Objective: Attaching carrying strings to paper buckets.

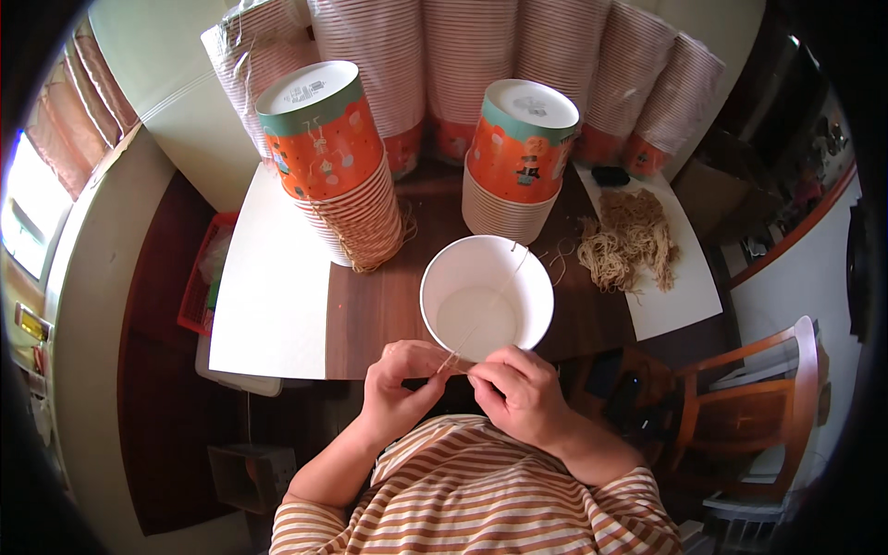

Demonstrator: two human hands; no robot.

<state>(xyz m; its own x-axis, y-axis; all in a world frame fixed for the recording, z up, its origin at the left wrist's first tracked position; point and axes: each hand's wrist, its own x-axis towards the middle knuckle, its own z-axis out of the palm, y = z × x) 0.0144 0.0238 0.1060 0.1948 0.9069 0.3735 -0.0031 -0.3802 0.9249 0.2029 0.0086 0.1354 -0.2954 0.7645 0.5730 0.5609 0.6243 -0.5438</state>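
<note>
A white paper bucket [442, 294] stands mouth up at the table's near edge, its inside facing me. A thin twine [490, 305] runs across its mouth from a spot on the far rim to the near rim. At that near rim my left hand [404, 381] pinches the twine between thumb and fingers. Close beside it on the right, my right hand [525, 393] is also closed in a pinch at the twine and the rim. The fingertips nearly meet, and exactly how the twine lies between them is hidden.
Two upside-down stacks of orange-and-green paper buckets, a left stack [324, 153] with twine down its side and a right stack [520, 162], stand beyond. A twine heap [629, 240] lies at right. Wrapped bucket stacks [467, 65] line the back. A wooden chair [745, 407] stands right.
</note>
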